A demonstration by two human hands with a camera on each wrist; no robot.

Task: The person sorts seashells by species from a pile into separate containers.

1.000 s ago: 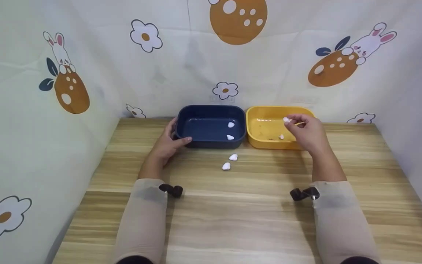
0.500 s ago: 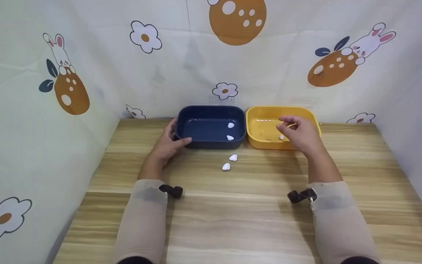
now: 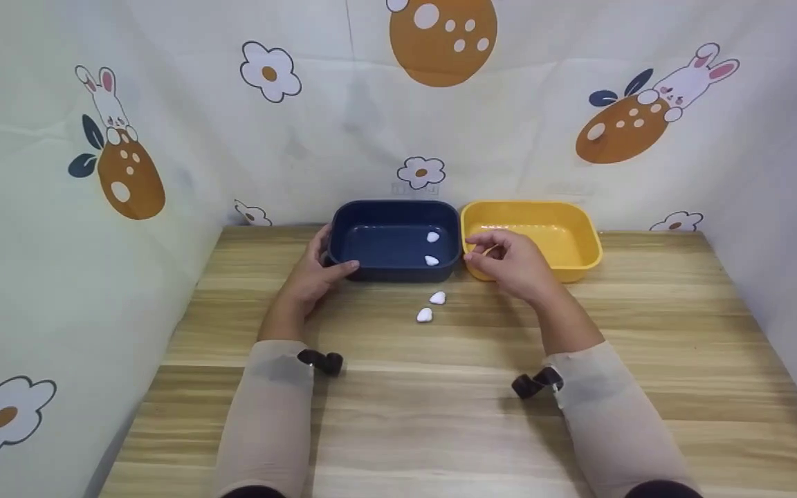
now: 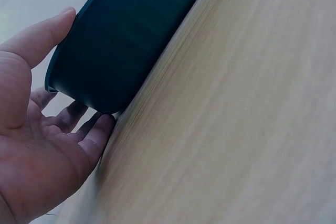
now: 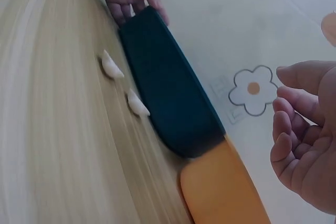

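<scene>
In the head view my left hand [image 3: 310, 278] holds the left end of a dark blue plastic bin [image 3: 398, 274], its thumb at the front rim. The left wrist view shows its fingers bent against the bin's lower corner. A yellow bin [image 3: 582, 266] stands against the blue one's right side. Over its left end hovers my right hand [image 3: 515, 266], fingers loosely bent with a gap to the thumb; the right wrist view shows nothing between them. Two small white pebble-like pieces, one [image 3: 433, 236] behind the other [image 3: 431, 261], lie in the blue bin. The hand hides part of the yellow bin's inside.
Two more white pieces, one [image 3: 438, 297] and another [image 3: 425, 315], lie on the wooden table [image 3: 398, 415] before the blue bin. A printed cloth [image 3: 343, 138] rises close behind both bins.
My right hand held a white piece over the yellow bin; it let go of it and moved left towards the blue bin. My left hand stays on the blue bin.
</scene>
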